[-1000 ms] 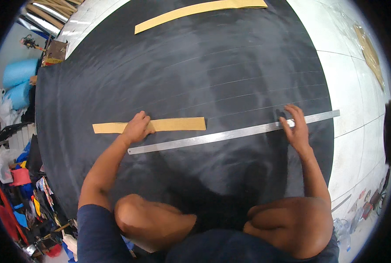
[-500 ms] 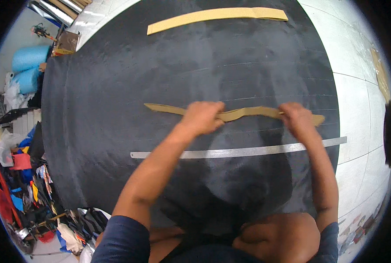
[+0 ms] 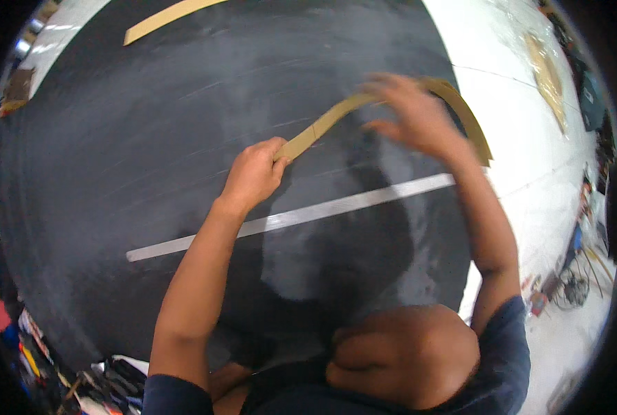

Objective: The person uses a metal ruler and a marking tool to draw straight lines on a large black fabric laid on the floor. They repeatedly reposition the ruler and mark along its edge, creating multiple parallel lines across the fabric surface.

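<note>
Tan flexible strip (image 3: pixel 328 121) was pinched by left hand (image 3: pixel 254 173), right hand (image 3: pixel 419 117) spread, contact unclear; gentle curves seemed safest against creasing.
</note>
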`<action>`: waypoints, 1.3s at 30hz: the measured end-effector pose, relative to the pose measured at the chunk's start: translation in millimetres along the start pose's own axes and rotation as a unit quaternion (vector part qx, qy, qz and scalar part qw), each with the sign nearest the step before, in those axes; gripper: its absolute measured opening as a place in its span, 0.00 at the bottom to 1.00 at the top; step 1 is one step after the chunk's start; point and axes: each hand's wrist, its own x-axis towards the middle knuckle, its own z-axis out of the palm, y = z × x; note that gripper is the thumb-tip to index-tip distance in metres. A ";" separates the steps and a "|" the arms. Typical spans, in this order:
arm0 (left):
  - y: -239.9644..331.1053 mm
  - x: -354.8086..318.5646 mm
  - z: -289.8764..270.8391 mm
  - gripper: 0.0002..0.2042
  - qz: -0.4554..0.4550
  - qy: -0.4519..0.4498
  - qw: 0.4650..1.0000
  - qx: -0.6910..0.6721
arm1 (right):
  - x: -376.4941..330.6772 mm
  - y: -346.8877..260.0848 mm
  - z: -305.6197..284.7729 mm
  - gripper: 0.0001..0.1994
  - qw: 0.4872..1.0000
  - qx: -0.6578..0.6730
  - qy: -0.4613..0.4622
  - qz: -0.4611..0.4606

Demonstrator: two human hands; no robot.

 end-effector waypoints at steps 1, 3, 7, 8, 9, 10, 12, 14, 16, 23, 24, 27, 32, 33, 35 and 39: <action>14.9 3.5 10.2 0.11 0.013 0.000 1.000 -0.015 | 4.3 -27.4 10.8 0.28 0.996 0.036 0.016 -0.081; 38.4 4.4 20.1 0.13 -0.031 0.001 0.996 -0.084 | 6.0 -53.1 30.0 0.23 0.983 0.107 0.005 -0.151; 24.4 -23.4 45.7 0.21 -0.011 0.151 0.970 -0.190 | -1.4 -29.9 36.8 0.16 0.989 0.016 -0.113 -0.094; 16.4 -34.8 47.8 0.22 -0.028 0.189 0.971 -0.143 | -14.2 -3.3 38.4 0.16 0.993 -0.005 -0.105 -0.051; 2.8 -54.1 44.8 0.24 -0.043 0.223 0.969 -0.096 | -29.5 22.0 34.0 0.17 0.995 -0.027 -0.098 -0.004; -15.5 -79.8 43.8 0.26 -0.096 0.262 0.958 -0.073 | -44.1 45.9 26.0 0.18 0.992 -0.061 -0.097 0.048; -57.9 -131.4 38.3 0.31 -0.188 0.320 0.928 -0.031 | -72.7 110.4 5.2 0.18 0.971 -0.170 -0.108 0.132; -116.7 -188.2 17.5 0.36 -0.268 0.354 0.894 0.061 | -85.2 168.8 -21.0 0.18 0.929 -0.245 -0.146 0.238; -151.4 -217.2 9.4 0.43 -0.325 0.344 0.872 0.129 | -130.7 233.3 -74.5 0.10 0.861 -0.324 -0.179 0.348; -182.7 -243.9 4.7 0.56 -0.419 0.238 0.872 0.089 | -188.5 297.4 -137.2 0.16 0.747 -0.420 -0.176 0.485; -179.3 -242.3 4.9 0.56 -0.414 0.239 0.874 0.089 | -182.3 292.9 -136.4 0.16 0.749 -0.407 -0.235 0.466; -178.7 -239.6 5.2 0.56 -0.385 0.249 0.885 0.079 | -176.5 262.8 -102.8 0.18 0.922 -0.212 -0.102 0.306; -182.4 -240.5 2.0 0.58 -0.406 0.234 0.875 0.120 | -130.9 150.7 -41.7 0.14 0.943 0.051 -0.142 0.296; -178.0 -238.3 5.0 0.58 -0.410 0.240 0.872 0.114 | -129.7 150.8 -35.1 0.14 0.945 0.057 -0.150 0.285; -170.4 -236.4 8.2 0.59 -0.414 0.253 0.869 0.100 | -130.9 157.4 -24.6 0.15 0.948 0.067 -0.163 0.266; -166.8 -239.3 7.1 0.59 -0.425 0.260 0.863 0.081 | -127.6 169.6 -10.6 0.15 0.942 0.094 -0.176 0.269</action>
